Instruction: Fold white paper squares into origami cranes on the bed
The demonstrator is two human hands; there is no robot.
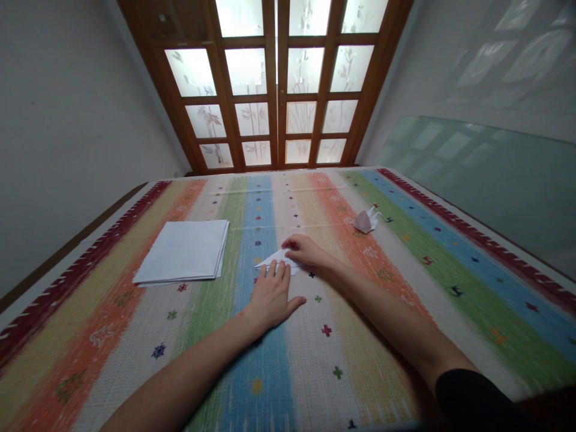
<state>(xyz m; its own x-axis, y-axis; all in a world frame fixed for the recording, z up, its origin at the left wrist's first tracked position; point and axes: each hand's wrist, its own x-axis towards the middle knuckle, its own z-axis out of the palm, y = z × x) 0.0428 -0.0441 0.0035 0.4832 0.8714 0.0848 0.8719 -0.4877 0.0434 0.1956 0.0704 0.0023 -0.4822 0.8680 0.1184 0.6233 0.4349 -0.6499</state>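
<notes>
A small folded piece of white paper (pixel 278 256) lies on the striped tablecloth near the middle, its narrow point facing left. My left hand (pixel 271 298) rests flat with spread fingers, the fingertips on the paper's lower edge and the thumb stretched to the right. At the paper's right end my right hand (pixel 306 251) is closed, thumb and bent fingers pinching the paper. Part of the paper is hidden under the fingers.
A stack of white paper sheets (pixel 182 251) lies to the left. A folded paper figure (pixel 366 221) stands at the right, beyond my right forearm. The striped tablecloth (pixel 315 360) reaches toward wood-framed glass doors (pixel 278 90).
</notes>
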